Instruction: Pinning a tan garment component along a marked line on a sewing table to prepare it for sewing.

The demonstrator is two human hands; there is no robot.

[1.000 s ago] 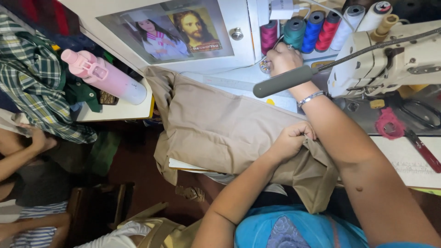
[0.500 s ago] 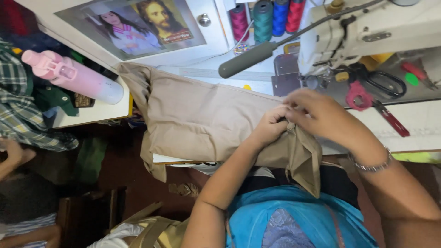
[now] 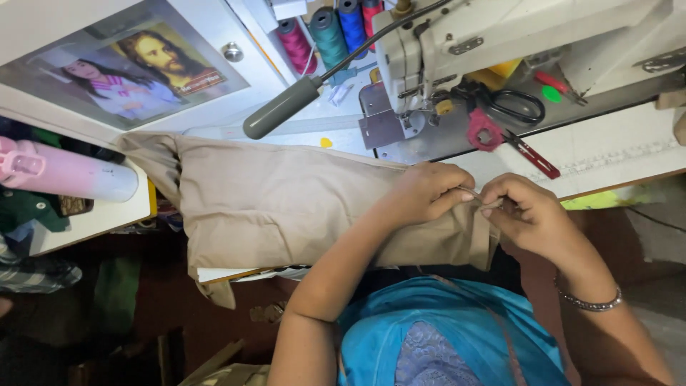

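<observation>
A beige cloth [image 3: 286, 207] lies across the sewing table and hangs over its near edge. My left hand [image 3: 429, 191] rests on the cloth's right end, fingers closed on its edge. My right hand [image 3: 527, 214], a silver bracelet on its wrist, meets it from the right and pinches the same edge. The fingertips of both hands touch at a small fold, just in front of the white sewing machine [image 3: 500, 43].
Black-handled scissors [image 3: 511, 104] and a red-handled tool [image 3: 500, 136] lie by the machine's base. Several thread spools [image 3: 329, 32] stand behind a grey lamp arm [image 3: 282, 107]. A pink bottle [image 3: 64, 175] lies on a side shelf at the left, under a framed picture [image 3: 136, 68].
My right hand came down from the sewing machine to the cloth's right end. Both hands now pinch that edge together, further right than before.
</observation>
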